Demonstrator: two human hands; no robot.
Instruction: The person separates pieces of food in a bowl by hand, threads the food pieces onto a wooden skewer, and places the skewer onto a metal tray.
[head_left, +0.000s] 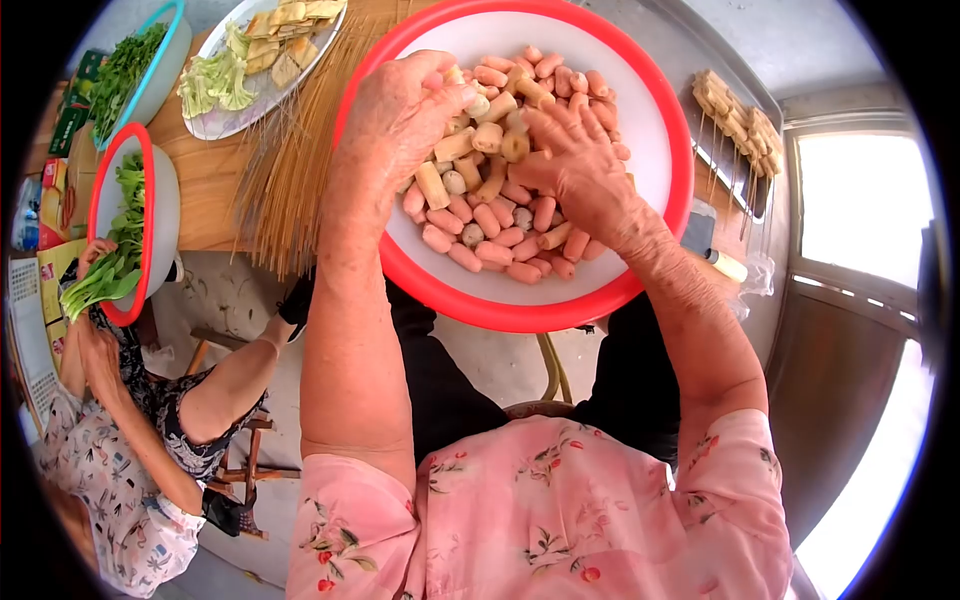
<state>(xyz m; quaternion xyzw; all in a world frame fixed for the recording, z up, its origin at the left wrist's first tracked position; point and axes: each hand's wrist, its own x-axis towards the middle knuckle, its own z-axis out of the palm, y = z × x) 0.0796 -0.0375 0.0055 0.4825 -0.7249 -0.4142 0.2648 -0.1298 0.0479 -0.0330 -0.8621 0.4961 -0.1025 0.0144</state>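
Head view: a pale piece (455, 76) is pinched by the left hand (405, 110), its grip nearly closed; the right hand (572, 158), grip loosely spread, is rested on sausages (523, 272) within the basin (520, 318); skewers (290, 195) are laid across the desk's (212, 190) near edge.

Pink short-slv shirt (560, 520), red/grn floral print; blk trousers (440, 385).

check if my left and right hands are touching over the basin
Apart: the head view shows tan pieces in the gap between the left hand's fingertips and the right hand's.
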